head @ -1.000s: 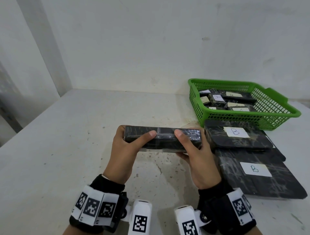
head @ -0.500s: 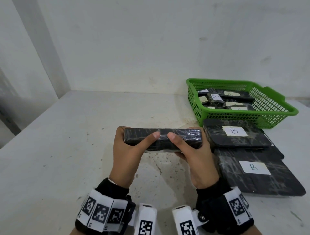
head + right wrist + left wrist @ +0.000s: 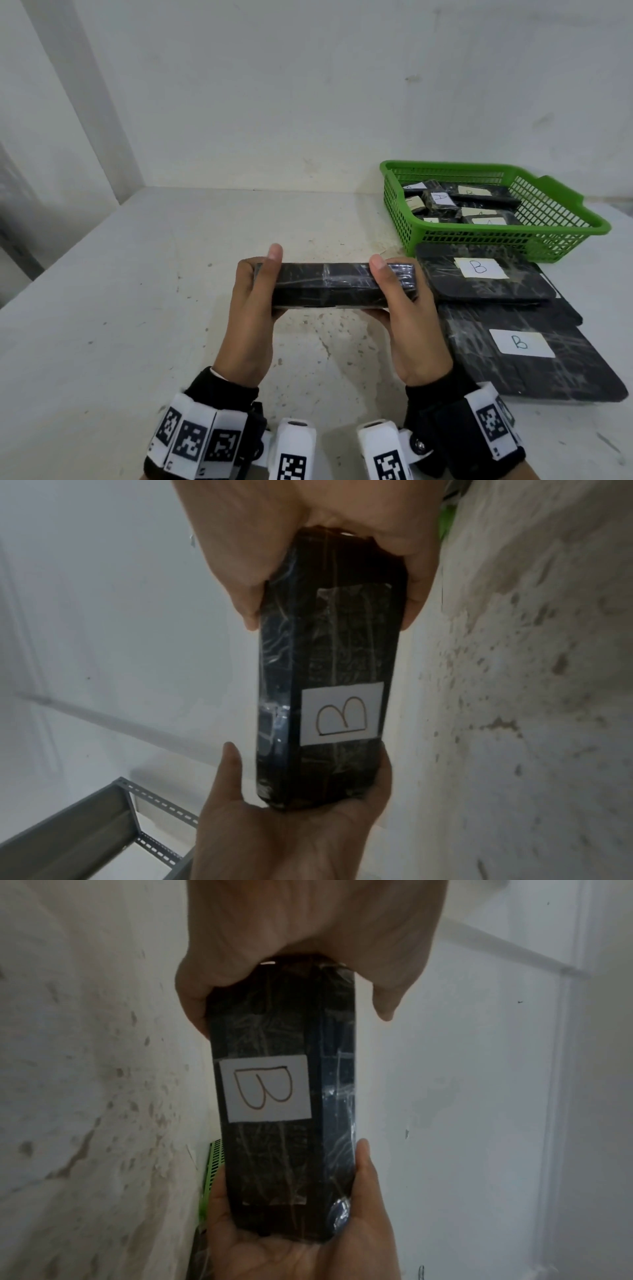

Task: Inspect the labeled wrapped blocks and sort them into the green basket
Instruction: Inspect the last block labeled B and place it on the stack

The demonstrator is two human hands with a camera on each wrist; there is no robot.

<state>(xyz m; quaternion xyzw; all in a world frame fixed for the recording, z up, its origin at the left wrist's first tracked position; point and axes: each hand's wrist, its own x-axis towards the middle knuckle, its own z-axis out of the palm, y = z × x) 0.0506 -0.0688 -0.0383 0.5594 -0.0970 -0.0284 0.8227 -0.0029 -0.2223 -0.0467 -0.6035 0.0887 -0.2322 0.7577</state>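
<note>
A black wrapped block (image 3: pixel 334 286) is held above the table between both hands. My left hand (image 3: pixel 255 291) grips its left end and my right hand (image 3: pixel 399 291) grips its right end, thumbs over the near side. Its white label with a "B" (image 3: pixel 265 1088) faces down towards the table, as both wrist views show (image 3: pixel 342 714). The green basket (image 3: pixel 561 236) stands at the back right with several labeled wrapped blocks (image 3: pixel 440 200) inside. Two flat black blocks labeled "B" lie in front of it, one nearer the basket (image 3: pixel 479 270) and one nearer me (image 3: pixel 520 344).
The white stained table (image 3: pixel 137 308) runs to a white wall behind and on the left. A grey metal shelf frame (image 3: pixel 85 826) shows beyond the left side in the right wrist view.
Both thumbs have slid apart from the block's middle towards its ends, and the block has turned so a broader side faces me.
</note>
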